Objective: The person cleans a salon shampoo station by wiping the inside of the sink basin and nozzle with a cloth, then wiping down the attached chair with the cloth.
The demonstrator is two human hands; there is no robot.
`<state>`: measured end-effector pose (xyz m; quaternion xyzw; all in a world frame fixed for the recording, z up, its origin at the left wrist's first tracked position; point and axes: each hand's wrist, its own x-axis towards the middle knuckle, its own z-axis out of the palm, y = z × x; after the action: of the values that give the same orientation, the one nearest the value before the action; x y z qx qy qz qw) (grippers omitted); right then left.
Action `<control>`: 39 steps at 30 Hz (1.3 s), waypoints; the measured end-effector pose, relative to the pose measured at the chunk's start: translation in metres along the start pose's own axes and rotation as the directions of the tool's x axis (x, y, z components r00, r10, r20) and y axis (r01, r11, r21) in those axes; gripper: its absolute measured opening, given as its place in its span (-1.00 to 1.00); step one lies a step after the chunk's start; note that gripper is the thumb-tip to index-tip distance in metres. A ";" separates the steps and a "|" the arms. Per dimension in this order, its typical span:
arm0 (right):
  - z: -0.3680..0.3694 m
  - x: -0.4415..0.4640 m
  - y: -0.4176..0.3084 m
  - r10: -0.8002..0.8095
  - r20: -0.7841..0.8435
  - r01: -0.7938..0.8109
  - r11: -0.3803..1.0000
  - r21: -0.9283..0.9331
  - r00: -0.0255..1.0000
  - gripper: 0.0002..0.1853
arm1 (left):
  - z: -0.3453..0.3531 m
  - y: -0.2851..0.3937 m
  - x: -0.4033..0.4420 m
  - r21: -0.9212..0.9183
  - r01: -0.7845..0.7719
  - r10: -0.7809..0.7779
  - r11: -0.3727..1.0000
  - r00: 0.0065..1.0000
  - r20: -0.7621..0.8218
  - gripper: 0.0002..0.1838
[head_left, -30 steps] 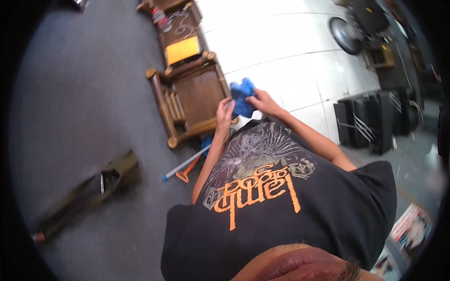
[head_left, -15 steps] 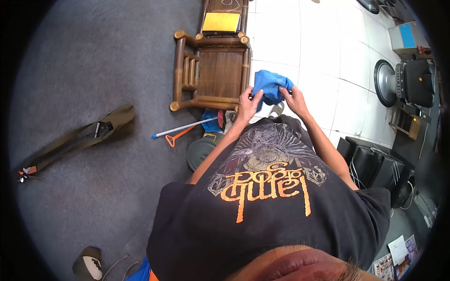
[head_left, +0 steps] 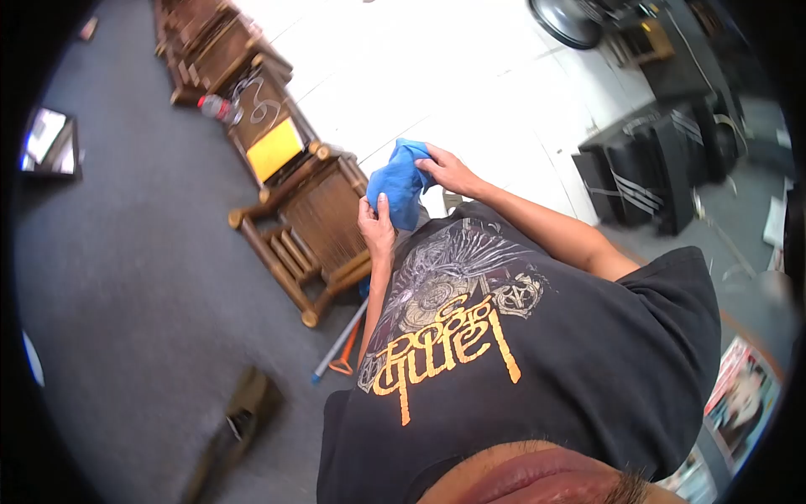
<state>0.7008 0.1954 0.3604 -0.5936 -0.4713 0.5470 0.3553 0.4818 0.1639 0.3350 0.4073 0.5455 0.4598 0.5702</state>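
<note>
A blue cloth [head_left: 395, 183] hangs bunched and partly folded between my two hands, above the white tiles in front of my body. My left hand [head_left: 377, 225] grips its lower left edge, with the thumb lying on the near face. On the upper right edge, my right hand [head_left: 449, 170] pinches the fabric between thumb and fingers. The fingers behind the cloth are partly hidden. Just left of my left hand stands a bamboo chair [head_left: 323, 210] with a slatted seat.
Beyond the chair, a bamboo table holds a yellow flat item [head_left: 275, 149], a white cable and a plastic bottle [head_left: 217, 107]. A pole [head_left: 340, 340] leans beside my left forearm. Bulky black objects [head_left: 646, 168] stand at right, and a round chair base [head_left: 564, 21] is farther off.
My view has turned, so the chair and table now appear tilted and lower left. The cloth has been shifted round in my hands, the right hand now higher than the left.
</note>
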 end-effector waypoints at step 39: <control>-0.397 -0.023 -0.030 0.591 -0.349 0.041 0.470 0.881 0.727 -0.38 | 0.507 0.138 0.130 0.183 -0.549 0.077 0.816 0.417 0.906 -0.70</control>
<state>1.0880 0.2198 0.4547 -0.5589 0.1102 0.5301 0.6281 0.9742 0.3423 0.4733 0.8000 0.1822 0.1491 0.5519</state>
